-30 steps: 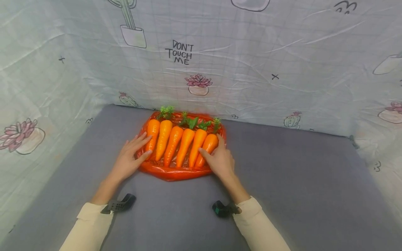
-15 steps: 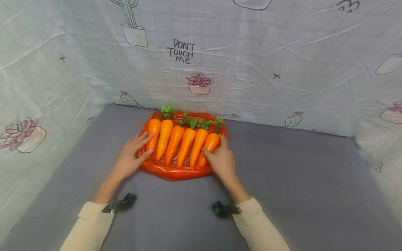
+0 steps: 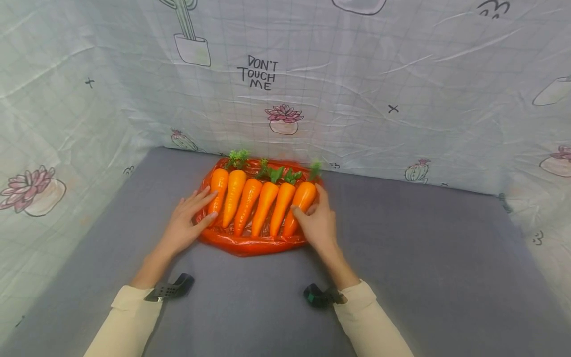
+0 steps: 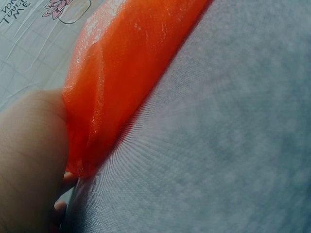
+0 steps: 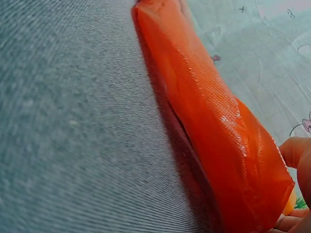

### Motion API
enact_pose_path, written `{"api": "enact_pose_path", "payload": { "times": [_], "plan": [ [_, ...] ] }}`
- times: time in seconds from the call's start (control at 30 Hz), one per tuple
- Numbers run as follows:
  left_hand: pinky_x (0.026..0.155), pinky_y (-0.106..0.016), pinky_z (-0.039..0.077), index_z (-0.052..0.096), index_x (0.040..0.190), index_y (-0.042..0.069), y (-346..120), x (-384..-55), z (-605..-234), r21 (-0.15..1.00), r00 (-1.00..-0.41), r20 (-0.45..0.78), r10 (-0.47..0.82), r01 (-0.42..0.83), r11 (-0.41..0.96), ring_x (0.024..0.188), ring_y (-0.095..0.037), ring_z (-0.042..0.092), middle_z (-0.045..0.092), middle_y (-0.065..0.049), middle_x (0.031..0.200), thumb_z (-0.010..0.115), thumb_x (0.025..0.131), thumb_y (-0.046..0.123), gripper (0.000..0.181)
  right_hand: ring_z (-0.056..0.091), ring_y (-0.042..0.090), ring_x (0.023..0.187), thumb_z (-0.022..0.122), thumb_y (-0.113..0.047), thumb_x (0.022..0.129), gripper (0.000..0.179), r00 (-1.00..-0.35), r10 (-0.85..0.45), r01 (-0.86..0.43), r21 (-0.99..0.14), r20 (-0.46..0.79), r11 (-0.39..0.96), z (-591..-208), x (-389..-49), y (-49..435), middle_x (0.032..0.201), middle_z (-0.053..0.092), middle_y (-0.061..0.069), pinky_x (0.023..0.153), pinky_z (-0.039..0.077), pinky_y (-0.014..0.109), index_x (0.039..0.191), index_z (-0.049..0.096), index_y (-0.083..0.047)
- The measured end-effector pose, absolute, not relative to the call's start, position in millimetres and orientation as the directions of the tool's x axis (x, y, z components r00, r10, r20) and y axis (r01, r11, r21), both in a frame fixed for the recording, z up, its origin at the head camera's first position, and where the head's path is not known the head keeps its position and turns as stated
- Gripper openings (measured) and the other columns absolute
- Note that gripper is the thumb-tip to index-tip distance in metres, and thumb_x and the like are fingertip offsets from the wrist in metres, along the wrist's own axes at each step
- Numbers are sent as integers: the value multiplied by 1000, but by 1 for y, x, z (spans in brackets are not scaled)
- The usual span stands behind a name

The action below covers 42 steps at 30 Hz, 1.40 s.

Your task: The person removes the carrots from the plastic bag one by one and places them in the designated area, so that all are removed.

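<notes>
Several orange carrots (image 3: 266,203) with green tops lie side by side in a red plastic bag (image 3: 243,247), whose edge is folded low around them. My right hand (image 3: 322,223) holds the rightmost carrot (image 3: 305,198) between thumb and fingers, its tip pointing toward me. Its leafy top is blurred. At the other end my left hand (image 3: 183,225) rests against the leftmost carrot (image 3: 218,191) and the bag's side, with fingers extended. Both wrist views show mainly the bag's outer wall, with the left thumb (image 4: 34,145) and part of the right hand (image 5: 299,165) beside it.
The bag lies on a grey cloth-covered table (image 3: 415,267), close to the back. A pale printed curtain (image 3: 348,89) rises behind it and along both sides. Each wrist wears a black camera strap (image 3: 174,288).
My right hand has moved the rightmost carrot slightly up and to the right, with its leaves shifting along. The left hand stays in place on the leftmost carrot.
</notes>
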<state>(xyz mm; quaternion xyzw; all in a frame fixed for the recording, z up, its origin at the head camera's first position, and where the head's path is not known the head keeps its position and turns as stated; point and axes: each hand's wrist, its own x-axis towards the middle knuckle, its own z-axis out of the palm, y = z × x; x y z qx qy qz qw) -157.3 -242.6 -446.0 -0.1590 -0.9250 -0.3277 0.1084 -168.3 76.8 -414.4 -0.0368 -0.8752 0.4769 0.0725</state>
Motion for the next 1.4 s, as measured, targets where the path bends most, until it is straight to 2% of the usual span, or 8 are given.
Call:
{"api": "enact_pose_path", "payload": {
  "times": [0.6,1.2,1.4],
  "plan": [
    [112,-58,7,47,143,17,-245,-160,-450,576,-929,299,218,358,735,139,-40,24,34,-12,151,62,93,33,54,48,19,54,71,-30,83,78,-980,150,-49,-886,132,462,-399,-170,89,67,56,6,47,40,31,148,31,-13],
    [111,-60,8,47,143,15,-244,-161,-449,568,-926,304,222,363,738,138,-43,24,35,-13,151,61,93,34,54,48,20,51,70,-29,83,76,-980,147,-45,-867,135,496,-387,-170,123,67,56,8,46,40,30,147,33,-13],
    [112,-58,8,47,143,16,-244,-160,-447,569,-929,298,219,357,741,138,-42,25,35,-13,151,61,94,33,54,48,20,52,69,-28,85,76,-985,148,-4,-867,90,499,-389,-170,137,68,56,9,47,41,29,148,31,-13]
  ]
}}
